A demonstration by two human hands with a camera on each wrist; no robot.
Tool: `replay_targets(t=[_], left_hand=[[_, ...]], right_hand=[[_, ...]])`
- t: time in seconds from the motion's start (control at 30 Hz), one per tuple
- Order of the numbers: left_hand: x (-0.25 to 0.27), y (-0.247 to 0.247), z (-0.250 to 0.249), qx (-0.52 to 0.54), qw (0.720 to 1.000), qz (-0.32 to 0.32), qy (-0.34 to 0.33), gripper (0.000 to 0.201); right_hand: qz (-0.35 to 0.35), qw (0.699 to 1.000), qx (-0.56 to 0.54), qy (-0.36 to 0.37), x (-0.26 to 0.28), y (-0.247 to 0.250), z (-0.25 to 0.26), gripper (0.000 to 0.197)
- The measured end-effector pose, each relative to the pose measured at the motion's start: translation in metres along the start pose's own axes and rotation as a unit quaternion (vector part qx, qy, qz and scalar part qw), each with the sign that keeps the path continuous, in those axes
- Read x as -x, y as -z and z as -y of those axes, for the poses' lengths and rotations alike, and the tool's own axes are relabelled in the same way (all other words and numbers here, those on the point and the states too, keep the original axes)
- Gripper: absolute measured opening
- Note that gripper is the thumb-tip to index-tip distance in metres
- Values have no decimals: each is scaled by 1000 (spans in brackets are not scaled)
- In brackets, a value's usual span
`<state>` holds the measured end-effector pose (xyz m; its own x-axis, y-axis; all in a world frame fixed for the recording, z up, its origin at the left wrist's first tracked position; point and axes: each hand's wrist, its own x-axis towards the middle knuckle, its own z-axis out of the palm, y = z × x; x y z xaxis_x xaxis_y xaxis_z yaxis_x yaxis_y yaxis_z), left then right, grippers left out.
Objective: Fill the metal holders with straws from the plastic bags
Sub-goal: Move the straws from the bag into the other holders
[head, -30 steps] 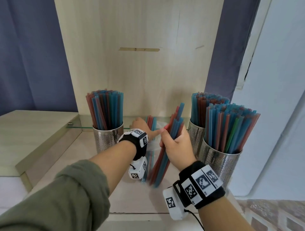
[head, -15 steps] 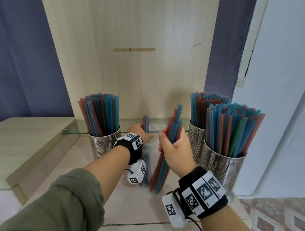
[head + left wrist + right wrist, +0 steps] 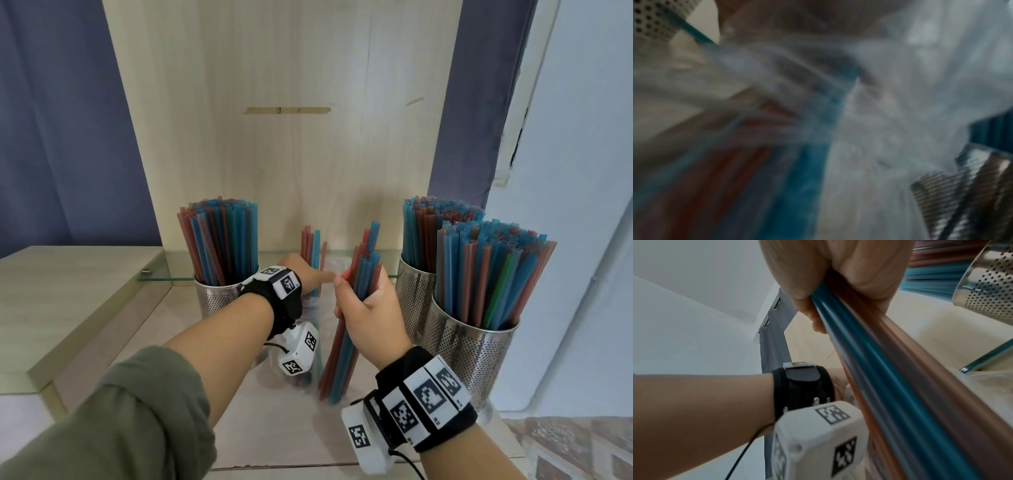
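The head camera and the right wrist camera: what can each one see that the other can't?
Only the head view shows all three metal holders, like the left holder, and the left hand at the plastic bag. Only the right wrist view shows the fingers curled round the bundle from below. Both show the right hand gripping the straw bundle.

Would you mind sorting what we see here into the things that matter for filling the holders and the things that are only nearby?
Part of the job:
- bundle of straws gripped by the right hand
- plastic bag with straws, held by the left hand
- left holder
- two right holders

Just nearby:
- glass shelf
- wooden back panel
- blue curtain
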<state>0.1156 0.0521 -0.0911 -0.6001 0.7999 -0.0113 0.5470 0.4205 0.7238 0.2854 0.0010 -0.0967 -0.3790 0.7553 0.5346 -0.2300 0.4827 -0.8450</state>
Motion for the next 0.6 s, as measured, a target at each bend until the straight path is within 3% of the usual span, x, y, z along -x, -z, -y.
replay_targets(t=[0.1, 0.2, 0.4, 0.6], left_hand=[[5, -7, 0, -74, 997, -20, 17, 35], [0, -14, 7, -52, 998, 10, 30, 41], [0, -17, 19, -11, 1000, 4, 20, 36], [29, -5, 11, 203, 978, 1, -46, 19]], right_hand=[[2, 1000, 7, 1, 3, -2, 2, 18], [-5, 1000, 5, 4, 7, -1, 4, 18], [-21, 1000, 5, -14, 4, 4, 1, 11], [-10, 1000, -3, -13, 5, 4, 4, 15]])
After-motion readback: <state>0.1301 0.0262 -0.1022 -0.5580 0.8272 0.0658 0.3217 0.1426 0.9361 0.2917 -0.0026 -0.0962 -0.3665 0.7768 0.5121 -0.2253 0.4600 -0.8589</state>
